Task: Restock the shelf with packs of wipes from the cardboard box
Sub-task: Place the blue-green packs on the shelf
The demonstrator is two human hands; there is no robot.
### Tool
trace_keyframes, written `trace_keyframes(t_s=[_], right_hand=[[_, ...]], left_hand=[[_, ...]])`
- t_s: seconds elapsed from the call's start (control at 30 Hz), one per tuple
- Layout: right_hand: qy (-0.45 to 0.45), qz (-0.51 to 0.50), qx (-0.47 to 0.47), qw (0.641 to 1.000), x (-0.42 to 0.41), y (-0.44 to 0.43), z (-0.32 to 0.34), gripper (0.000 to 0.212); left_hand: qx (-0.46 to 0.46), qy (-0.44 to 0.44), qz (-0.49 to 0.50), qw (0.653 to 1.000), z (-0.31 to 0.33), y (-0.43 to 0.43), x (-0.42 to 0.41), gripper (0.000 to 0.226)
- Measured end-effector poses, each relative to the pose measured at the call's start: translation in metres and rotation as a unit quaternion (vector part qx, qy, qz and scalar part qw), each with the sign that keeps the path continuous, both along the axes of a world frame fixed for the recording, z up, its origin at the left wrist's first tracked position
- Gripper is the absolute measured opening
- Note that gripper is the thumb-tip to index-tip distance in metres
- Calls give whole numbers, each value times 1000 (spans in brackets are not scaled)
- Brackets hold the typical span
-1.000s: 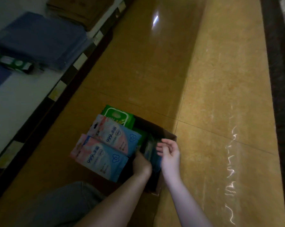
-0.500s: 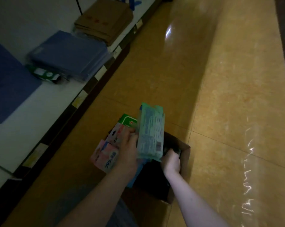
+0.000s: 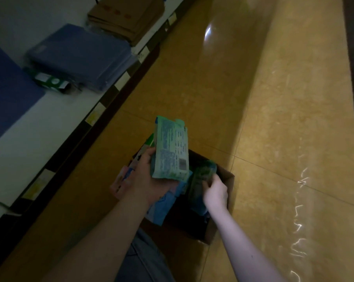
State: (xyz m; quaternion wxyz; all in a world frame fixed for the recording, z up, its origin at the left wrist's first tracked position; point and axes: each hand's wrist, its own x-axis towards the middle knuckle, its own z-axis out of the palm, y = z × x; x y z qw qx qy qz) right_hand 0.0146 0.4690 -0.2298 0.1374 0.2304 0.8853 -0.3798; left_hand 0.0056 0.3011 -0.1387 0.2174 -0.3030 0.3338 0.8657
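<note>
A cardboard box [image 3: 225, 202] stands open on the floor in front of me. My left hand [image 3: 147, 178] holds a green pack of wipes [image 3: 171, 149] upright above the box, printed back towards me. My right hand [image 3: 215, 192] is inside the box, closed on a darker green pack [image 3: 202, 176]. Pink and blue packs [image 3: 123, 178] stick up at the box's left side, partly hidden by my left hand. The white bottom shelf [image 3: 39, 123] runs along the left.
On the shelf lie blue folders [image 3: 80, 55], a small green pack [image 3: 49, 81] and flat brown cardboard [image 3: 127, 15]. Price tags [image 3: 94, 115] line the shelf edge. Glossy tan floor [image 3: 273, 119] stretches to the right. My knee in grey trousers [image 3: 143, 261] is near the box.
My left hand came out of the box with the green pack and raised it. My right hand went down into the box and closed on another green pack.
</note>
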Motion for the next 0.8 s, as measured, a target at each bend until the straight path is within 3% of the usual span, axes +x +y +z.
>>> trace_keyframes(t_s=[0.07,0.2,0.3,0.37,0.47,0.7,0.8], right_hand=[[43,-12,-25,999,1,4,13,6],[116,-79,-75,987,-2,4,39,25],[165,-131,-142,967,-3,2,57,29],[170,-149,-182,957,-4,1,67,27],[178,-132,-205,954,-11,-5,85,20],[158,4,-322,934,-36,-53,133,6],[130,48,-350,926,-41,-83,153,4]], left_hand=[[80,-23,10,996,5,2,-2,43],[124,4,-7,992,2,5,-2,51],[133,14,-21,991,12,7,-1,41],[81,28,-4,996,13,9,-5,51],[0,50,-11,999,19,5,-11,43],[-112,64,53,990,60,-35,-8,64],[-140,90,108,980,82,-64,-3,52]])
